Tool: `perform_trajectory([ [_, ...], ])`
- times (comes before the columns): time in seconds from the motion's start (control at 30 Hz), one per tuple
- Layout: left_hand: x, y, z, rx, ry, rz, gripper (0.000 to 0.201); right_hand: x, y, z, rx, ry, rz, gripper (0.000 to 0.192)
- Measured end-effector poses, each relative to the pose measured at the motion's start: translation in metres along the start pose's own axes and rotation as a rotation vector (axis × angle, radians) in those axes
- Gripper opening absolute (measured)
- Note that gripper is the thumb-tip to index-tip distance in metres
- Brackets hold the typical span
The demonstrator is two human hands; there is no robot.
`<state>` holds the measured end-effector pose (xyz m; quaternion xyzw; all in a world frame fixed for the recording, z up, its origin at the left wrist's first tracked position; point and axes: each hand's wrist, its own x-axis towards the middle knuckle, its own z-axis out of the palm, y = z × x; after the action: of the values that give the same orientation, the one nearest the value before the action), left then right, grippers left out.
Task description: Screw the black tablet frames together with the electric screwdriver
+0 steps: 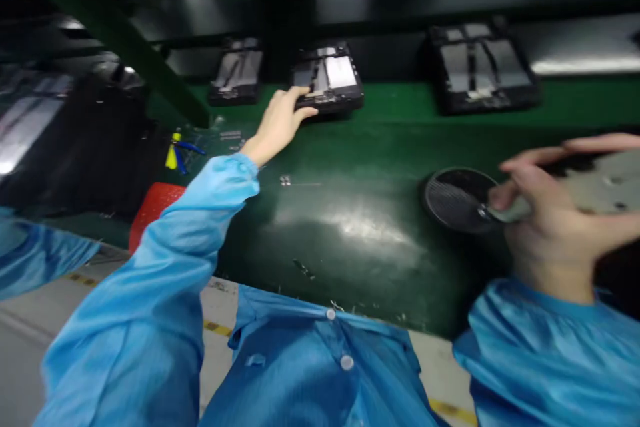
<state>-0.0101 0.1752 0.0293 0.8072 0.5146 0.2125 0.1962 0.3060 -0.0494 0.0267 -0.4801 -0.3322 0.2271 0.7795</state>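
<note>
My left hand (280,122) reaches to the far side of the bench. Its thumb and fingers are closed on the near left corner of a black electronic unit (327,79) with silver and white panels. On the right, my right hand (555,220) is blurred, its fingers curled around a grey flat part (607,180) with small dark holes, partly out of the frame. Just left of those fingers lies a round black dish-like object (460,199) with a lined surface; whether the hand touches it I cannot tell.
Similar black units stand on the green ledge, one to the left (237,72) and one to the right (483,67). Yellow-and-blue cutters (176,152) and a red container (153,210) are at left, near a green post (125,40). Another person's blue sleeve (45,257) shows at the left edge.
</note>
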Motion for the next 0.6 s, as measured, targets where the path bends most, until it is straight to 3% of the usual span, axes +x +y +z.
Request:
perform_trajectory([
  [0.2,-0.117,0.052,-0.028,-0.032,-0.153,0.120,0.051,0.014,0.021,-0.013,-0.085,-0.073,-0.232,0.065],
  [0.37,-0.217,0.078,-0.013,0.048,-0.190,0.112,0.048,0.011,0.020,-0.008,-0.109,-0.122,-0.265,0.059],
  [0.47,-0.250,0.086,0.002,0.067,-0.223,0.072,0.046,0.008,0.018,-0.009,-0.127,-0.144,-0.277,0.062],
  [0.6,-0.252,0.088,0.005,0.107,-0.399,0.065,0.066,0.005,0.014,-0.011,-0.208,-0.194,-0.256,0.062],
])
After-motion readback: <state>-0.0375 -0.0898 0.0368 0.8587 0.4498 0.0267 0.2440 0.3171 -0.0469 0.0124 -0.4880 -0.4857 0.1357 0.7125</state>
